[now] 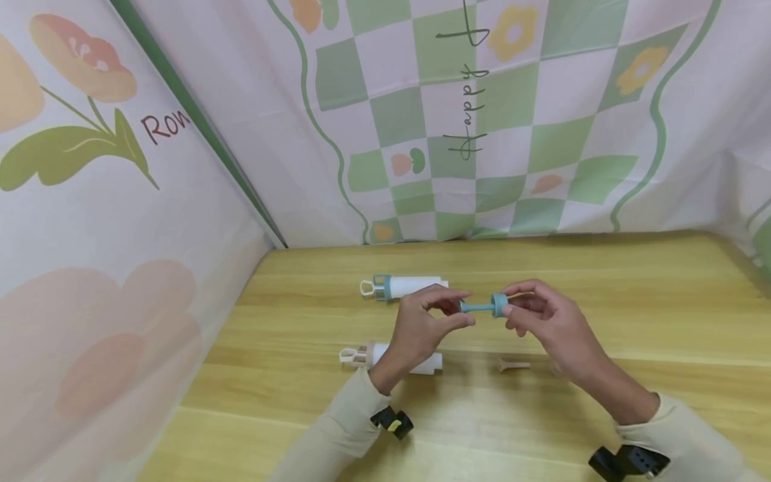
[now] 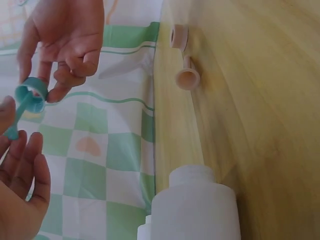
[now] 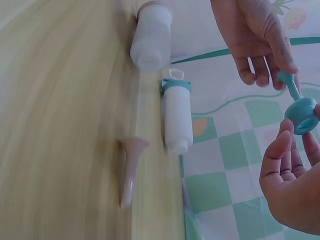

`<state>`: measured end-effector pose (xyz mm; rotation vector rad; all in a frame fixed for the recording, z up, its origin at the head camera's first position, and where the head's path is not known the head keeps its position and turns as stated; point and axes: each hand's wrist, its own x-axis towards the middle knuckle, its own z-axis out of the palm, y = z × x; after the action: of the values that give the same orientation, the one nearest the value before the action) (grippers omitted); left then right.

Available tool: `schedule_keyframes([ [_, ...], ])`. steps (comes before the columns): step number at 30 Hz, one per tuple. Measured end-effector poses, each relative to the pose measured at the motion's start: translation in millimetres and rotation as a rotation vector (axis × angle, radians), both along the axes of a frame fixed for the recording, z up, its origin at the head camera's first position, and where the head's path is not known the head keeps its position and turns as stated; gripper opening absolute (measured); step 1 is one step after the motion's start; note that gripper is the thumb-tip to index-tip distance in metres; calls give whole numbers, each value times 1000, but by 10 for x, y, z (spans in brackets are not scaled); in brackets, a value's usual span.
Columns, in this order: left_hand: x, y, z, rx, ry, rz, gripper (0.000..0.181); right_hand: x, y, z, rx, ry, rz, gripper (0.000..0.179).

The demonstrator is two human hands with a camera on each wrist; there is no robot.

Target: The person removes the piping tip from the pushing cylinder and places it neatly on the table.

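Observation:
In front of me, over the table, my left hand (image 1: pixel 421 325) pinches the flared end of a teal stem (image 1: pixel 478 307) between thumb and fingers. The stem's other end meets a teal round cap (image 1: pixel 498 305), whose rim my right hand (image 1: pixel 557 328) pinches with its fingertips. From the left wrist view, the cap (image 2: pixel 33 94) is hollow and the stem reaches into its opening. Below the hands lies a beige-pink stem (image 1: pixel 515 365) with a flared end. A beige-pink ring-shaped cap (image 2: pixel 179 37) is near it, mostly covered by my right hand in the head view.
A white bottle with a teal collar (image 1: pixel 415 286) and white loop lies behind my left hand. Another white bottle with a beige collar (image 1: pixel 429 363) lies partly under my left wrist. Patterned cloth (image 1: pixel 446 134) hangs along the table's back and left edges.

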<state>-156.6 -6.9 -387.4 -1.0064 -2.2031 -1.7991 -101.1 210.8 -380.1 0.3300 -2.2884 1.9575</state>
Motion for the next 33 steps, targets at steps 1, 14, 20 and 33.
schedule_keyframes([
  [1, -8, 10, 3, -1, -13, 8, 32, -1, 29, 10, 12, -1, -7, 25],
  [14, -140, 160, 217, -157, -47, 71, 23, -114, 448, 112, 141, 57, -19, 26],
  [20, -296, 286, 414, -278, 16, 106, 22, -175, 608, 136, 264, 83, -78, 29],
  [33, -521, 546, 447, -364, 25, 184, 21, -283, 752, 211, 421, 126, -100, 32],
])
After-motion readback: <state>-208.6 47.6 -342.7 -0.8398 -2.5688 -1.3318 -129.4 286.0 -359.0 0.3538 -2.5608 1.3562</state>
